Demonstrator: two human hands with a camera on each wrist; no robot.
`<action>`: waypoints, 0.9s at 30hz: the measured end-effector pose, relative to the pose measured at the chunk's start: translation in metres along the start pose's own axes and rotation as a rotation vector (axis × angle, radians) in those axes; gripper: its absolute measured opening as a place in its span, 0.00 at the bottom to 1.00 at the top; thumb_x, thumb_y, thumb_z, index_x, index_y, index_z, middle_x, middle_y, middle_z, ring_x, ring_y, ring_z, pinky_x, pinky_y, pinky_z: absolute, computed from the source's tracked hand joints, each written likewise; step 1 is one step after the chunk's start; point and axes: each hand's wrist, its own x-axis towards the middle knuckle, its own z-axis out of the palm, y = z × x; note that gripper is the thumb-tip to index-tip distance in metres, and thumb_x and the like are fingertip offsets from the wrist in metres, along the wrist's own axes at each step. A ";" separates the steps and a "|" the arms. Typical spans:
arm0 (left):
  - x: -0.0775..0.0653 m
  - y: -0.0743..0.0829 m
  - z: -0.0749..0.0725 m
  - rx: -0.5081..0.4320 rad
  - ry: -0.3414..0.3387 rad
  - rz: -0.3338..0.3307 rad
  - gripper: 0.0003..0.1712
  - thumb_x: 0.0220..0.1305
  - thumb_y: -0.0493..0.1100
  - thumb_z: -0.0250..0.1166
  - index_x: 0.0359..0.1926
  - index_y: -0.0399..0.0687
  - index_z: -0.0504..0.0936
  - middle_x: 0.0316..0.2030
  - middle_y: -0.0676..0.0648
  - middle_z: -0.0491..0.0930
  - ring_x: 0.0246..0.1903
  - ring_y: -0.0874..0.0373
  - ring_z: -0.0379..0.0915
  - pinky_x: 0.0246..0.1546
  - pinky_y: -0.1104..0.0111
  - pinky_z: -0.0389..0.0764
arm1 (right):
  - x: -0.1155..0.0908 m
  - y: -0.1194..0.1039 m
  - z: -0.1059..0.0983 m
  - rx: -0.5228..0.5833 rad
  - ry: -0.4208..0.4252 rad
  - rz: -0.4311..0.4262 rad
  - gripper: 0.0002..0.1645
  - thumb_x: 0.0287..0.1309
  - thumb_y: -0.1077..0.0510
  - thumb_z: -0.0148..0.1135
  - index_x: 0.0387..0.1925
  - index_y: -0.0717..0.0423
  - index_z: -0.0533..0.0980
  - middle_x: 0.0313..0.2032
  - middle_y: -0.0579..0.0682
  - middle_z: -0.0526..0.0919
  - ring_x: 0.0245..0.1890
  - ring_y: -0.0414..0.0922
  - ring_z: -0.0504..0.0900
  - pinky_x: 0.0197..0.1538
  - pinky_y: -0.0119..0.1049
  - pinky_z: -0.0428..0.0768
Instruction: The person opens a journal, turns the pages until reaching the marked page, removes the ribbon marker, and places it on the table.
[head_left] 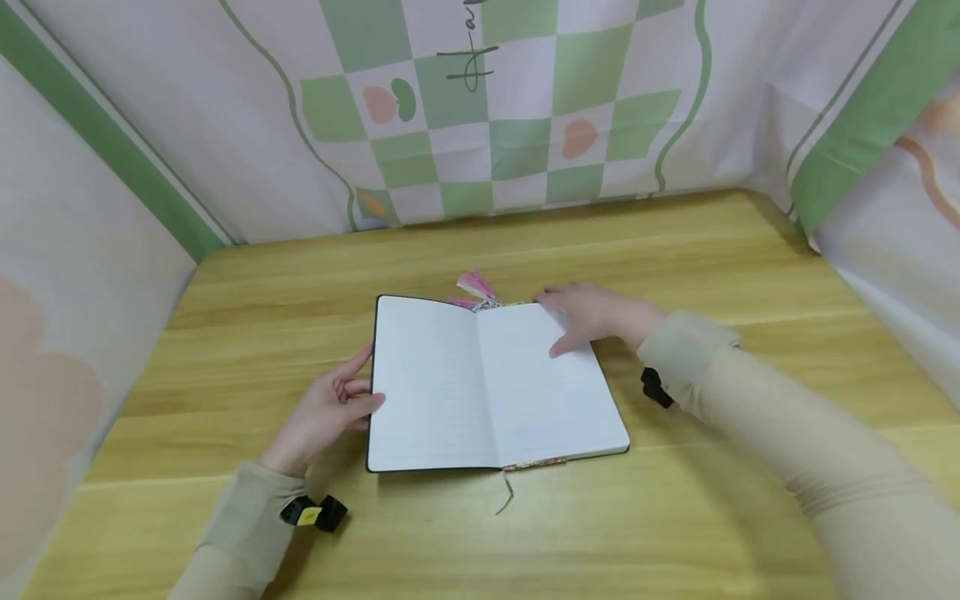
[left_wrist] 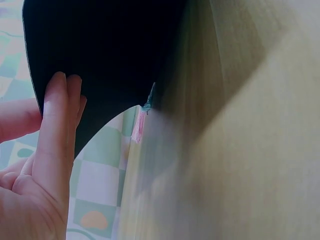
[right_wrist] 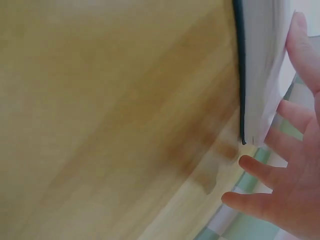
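Observation:
An open notebook [head_left: 427,383] with a dark cover and blank-looking pale pages lies in the middle of the head view. My left hand [head_left: 333,412] pinches its left edge, thumb on the page and fingers under the cover. In the left wrist view that dark cover [left_wrist: 100,45] is lifted off the table, the fingers flat against its underside. My right hand [head_left: 588,317] rests spread at the upper right corner of the right page, thumb on the paper. In the right wrist view the page block [right_wrist: 260,70] shows beside the spread fingers. A pink tassel [head_left: 476,285] sticks out past the top edge.
A wooden table [head_left: 247,333] carries the notebook. A thin ribbon [head_left: 508,492] hangs from the notebook's bottom edge, near a patterned strip [head_left: 532,463] under the pages. A green and white checked cloth [head_left: 517,150] stands behind the table, with pale cloth at both sides.

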 end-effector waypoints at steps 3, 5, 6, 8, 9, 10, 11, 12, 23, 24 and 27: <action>0.000 0.000 0.000 0.007 -0.001 -0.001 0.44 0.64 0.35 0.61 0.74 0.54 0.48 0.35 0.53 0.81 0.34 0.63 0.79 0.38 0.67 0.82 | 0.003 0.001 -0.003 0.018 0.009 0.021 0.55 0.46 0.43 0.72 0.69 0.62 0.57 0.69 0.66 0.56 0.68 0.68 0.50 0.68 0.62 0.51; 0.001 0.001 0.001 0.008 -0.003 0.003 0.44 0.64 0.36 0.61 0.74 0.55 0.48 0.35 0.53 0.81 0.34 0.62 0.78 0.38 0.67 0.82 | 0.004 0.002 -0.004 0.028 0.021 0.041 0.54 0.46 0.45 0.72 0.69 0.62 0.58 0.69 0.66 0.57 0.68 0.68 0.51 0.67 0.62 0.52; 0.001 0.001 0.001 0.010 -0.003 0.006 0.44 0.64 0.36 0.61 0.74 0.55 0.48 0.35 0.52 0.81 0.34 0.62 0.79 0.38 0.67 0.82 | 0.004 0.003 -0.005 0.032 0.027 0.052 0.53 0.47 0.45 0.72 0.69 0.61 0.58 0.68 0.66 0.57 0.68 0.68 0.51 0.67 0.62 0.53; 0.002 0.002 0.002 0.017 -0.003 0.010 0.44 0.64 0.37 0.61 0.74 0.56 0.49 0.35 0.51 0.81 0.34 0.61 0.79 0.38 0.66 0.82 | 0.004 0.004 -0.006 0.038 0.035 0.069 0.52 0.47 0.46 0.72 0.69 0.60 0.59 0.69 0.65 0.58 0.68 0.67 0.50 0.68 0.62 0.52; 0.003 0.002 0.002 0.020 -0.002 0.011 0.43 0.64 0.37 0.61 0.74 0.56 0.49 0.35 0.51 0.81 0.34 0.61 0.78 0.38 0.66 0.82 | 0.005 0.005 -0.006 0.037 0.037 0.075 0.52 0.47 0.46 0.72 0.69 0.60 0.59 0.69 0.65 0.57 0.68 0.67 0.50 0.68 0.62 0.52; 0.003 0.002 0.002 0.024 0.000 0.009 0.43 0.64 0.37 0.61 0.74 0.56 0.49 0.36 0.51 0.81 0.34 0.61 0.78 0.38 0.66 0.82 | 0.004 0.005 -0.006 0.032 0.037 0.076 0.52 0.48 0.46 0.72 0.69 0.59 0.59 0.69 0.65 0.57 0.68 0.67 0.50 0.68 0.62 0.52; 0.003 0.002 0.002 0.033 0.003 0.008 0.43 0.64 0.37 0.61 0.74 0.56 0.49 0.36 0.51 0.81 0.34 0.62 0.78 0.38 0.67 0.81 | 0.004 0.005 -0.006 0.029 0.037 0.075 0.51 0.48 0.45 0.72 0.69 0.59 0.59 0.69 0.65 0.57 0.68 0.68 0.49 0.67 0.63 0.52; 0.003 0.003 0.002 0.032 0.005 0.006 0.43 0.64 0.37 0.61 0.74 0.56 0.49 0.37 0.51 0.81 0.34 0.62 0.78 0.38 0.67 0.81 | 0.004 0.005 -0.006 0.027 0.035 0.071 0.51 0.48 0.45 0.71 0.69 0.59 0.59 0.69 0.66 0.57 0.68 0.68 0.49 0.67 0.63 0.51; 0.002 0.003 0.001 0.023 0.002 -0.003 0.43 0.64 0.35 0.60 0.74 0.55 0.48 0.38 0.51 0.82 0.35 0.62 0.78 0.37 0.67 0.82 | 0.000 -0.003 0.000 -0.113 0.114 0.023 0.41 0.49 0.46 0.71 0.62 0.61 0.70 0.63 0.65 0.68 0.64 0.65 0.60 0.65 0.58 0.62; 0.002 0.003 0.001 0.024 0.005 -0.006 0.43 0.64 0.35 0.60 0.74 0.55 0.48 0.38 0.51 0.82 0.35 0.62 0.78 0.37 0.67 0.81 | 0.000 -0.004 0.001 -0.140 0.136 0.012 0.41 0.48 0.46 0.71 0.61 0.61 0.70 0.61 0.64 0.70 0.63 0.64 0.62 0.64 0.57 0.64; 0.001 0.003 0.002 0.023 0.014 -0.012 0.43 0.64 0.35 0.60 0.74 0.55 0.48 0.39 0.51 0.82 0.35 0.62 0.78 0.37 0.67 0.81 | -0.004 -0.006 0.004 -0.159 0.205 -0.020 0.40 0.47 0.47 0.72 0.59 0.62 0.72 0.58 0.63 0.74 0.60 0.62 0.67 0.63 0.55 0.66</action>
